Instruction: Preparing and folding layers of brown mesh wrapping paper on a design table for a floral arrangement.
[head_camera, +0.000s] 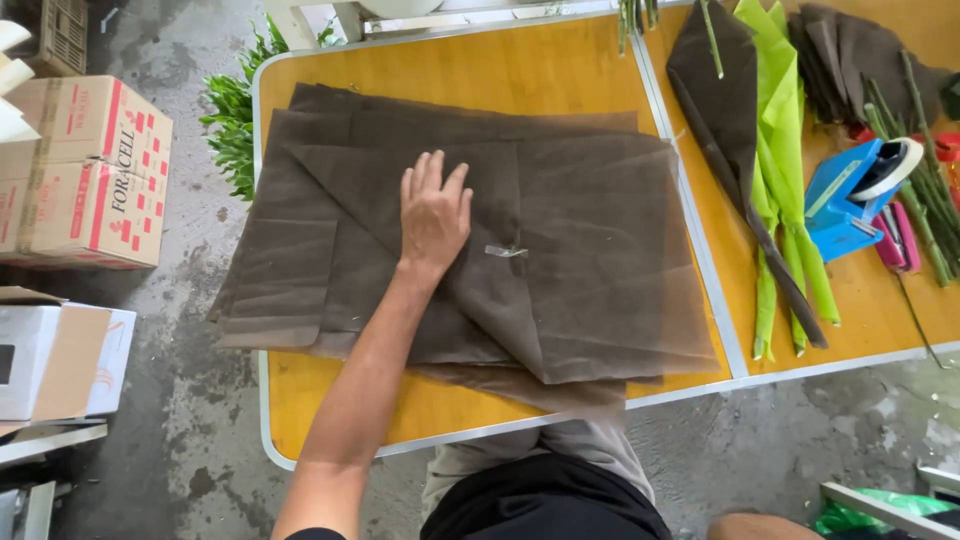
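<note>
From the head view, the left hand (435, 215) lies flat, fingers spread, holding nothing, pressing the brown mesh sheets (580, 270) stacked on the table (330, 410). The stack runs lengthwise left to right beneath it; a clear tape strip (506, 251) sits just right of the wrist. The right hand is out of sight.

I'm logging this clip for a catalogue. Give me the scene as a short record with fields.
setting: yellow folding table on a grey concrete floor
left hand: left hand flat, palm down, on a stack of brown mesh sheets
right hand: not in view
on mesh: small clear tape piece
to the right: green wrap cones, blue tape dispenser, pink stapler
floor, left: cardboard boxes
</note>
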